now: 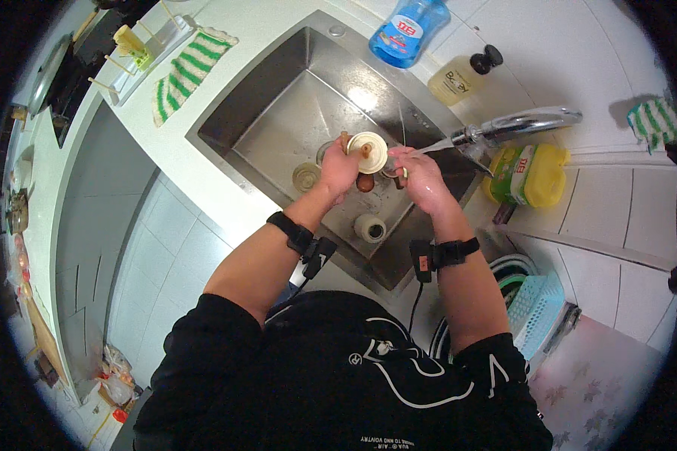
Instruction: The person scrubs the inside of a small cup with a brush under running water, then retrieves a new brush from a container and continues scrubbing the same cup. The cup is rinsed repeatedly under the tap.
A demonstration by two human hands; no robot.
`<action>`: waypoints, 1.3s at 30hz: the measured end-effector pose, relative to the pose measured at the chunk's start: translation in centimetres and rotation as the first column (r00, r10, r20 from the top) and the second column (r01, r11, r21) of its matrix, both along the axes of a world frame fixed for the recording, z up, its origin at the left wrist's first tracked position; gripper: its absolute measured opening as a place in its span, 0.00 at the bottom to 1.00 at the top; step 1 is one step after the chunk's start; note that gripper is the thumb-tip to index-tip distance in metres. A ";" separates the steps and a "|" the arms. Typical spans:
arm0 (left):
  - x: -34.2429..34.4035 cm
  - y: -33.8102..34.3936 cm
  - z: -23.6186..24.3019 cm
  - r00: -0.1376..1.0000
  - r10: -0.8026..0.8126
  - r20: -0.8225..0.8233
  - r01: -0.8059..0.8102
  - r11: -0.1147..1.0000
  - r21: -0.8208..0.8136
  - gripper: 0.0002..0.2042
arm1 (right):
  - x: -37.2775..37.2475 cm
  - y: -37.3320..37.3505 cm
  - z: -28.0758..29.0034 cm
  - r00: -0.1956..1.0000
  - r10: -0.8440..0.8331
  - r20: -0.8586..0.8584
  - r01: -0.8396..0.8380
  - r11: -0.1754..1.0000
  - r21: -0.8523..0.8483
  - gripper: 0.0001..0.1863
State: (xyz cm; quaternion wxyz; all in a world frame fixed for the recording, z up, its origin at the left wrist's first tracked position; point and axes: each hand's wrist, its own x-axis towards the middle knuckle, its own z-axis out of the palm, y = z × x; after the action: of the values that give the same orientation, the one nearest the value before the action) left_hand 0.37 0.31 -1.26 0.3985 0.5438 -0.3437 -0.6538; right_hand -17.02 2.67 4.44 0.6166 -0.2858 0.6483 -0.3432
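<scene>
Over the steel sink (278, 101), my left hand (340, 171) grips a small white round cup or lid (370, 143), its thumb at the inner side. My right hand (423, 180) is close beside it, fingers closed under the water stream; a small pale item shows at the fingers, too small to name. The running faucet (519, 124) reaches in from the right. Just below the white piece a brown rounded thing (365, 183) shows, partly hidden. On the sink floor stand a clear glass (305, 177) near my left wrist and a small white jar (369, 228) between my forearms.
Along the back rim stand a blue bottle (406, 34) and a pale yellow bottle (456, 80). A yellow jug (530, 175) is right of the faucet. A green-striped cloth (192, 71) lies on the left counter, by a rack with pegs (139, 60). A light blue basket (538, 312) is lower right.
</scene>
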 end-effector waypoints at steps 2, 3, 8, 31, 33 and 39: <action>-0.8 0.1 0.5 0.999 -0.036 -0.024 0.037 0.999 0.039 0.13 | -0.3 0.8 0.1 0.998 -0.041 0.057 0.044 0.998 -0.045 0.11; -1.2 0.1 0.6 0.998 -0.041 -0.043 0.043 0.998 0.041 0.13 | -0.6 1.2 0.2 0.995 -0.068 0.073 0.072 0.996 -0.056 0.12; -3.8 0.9 -0.3 0.992 -0.056 -0.113 0.067 0.993 0.095 0.14 | -3.2 2.7 0.6 0.999 0.012 0.045 -0.010 0.999 -0.035 0.14; -5.2 -0.1 -1.3 0.817 -0.237 0.525 0.379 0.908 -0.179 0.22 | -2.3 2.6 -6.6 0.785 0.008 -0.620 -0.128 0.981 -0.149 0.18; -5.1 -0.5 -0.8 0.737 -0.301 0.605 0.485 0.859 -0.164 0.20 | -2.9 2.6 -6.1 0.734 0.057 -0.677 -0.192 0.973 -0.127 0.18; -7.1 -1.7 0.6 0.509 -0.491 0.707 0.800 0.572 -0.179 0.15 | -6.5 3.8 -5.2 0.724 0.098 -0.683 -0.261 0.955 -0.140 0.13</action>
State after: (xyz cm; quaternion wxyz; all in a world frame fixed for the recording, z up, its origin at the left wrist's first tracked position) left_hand -6.69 -1.43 -0.66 0.1084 0.4197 -0.7839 -0.4446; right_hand -23.51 6.42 -0.73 0.3367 -0.5197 0.7515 -0.2276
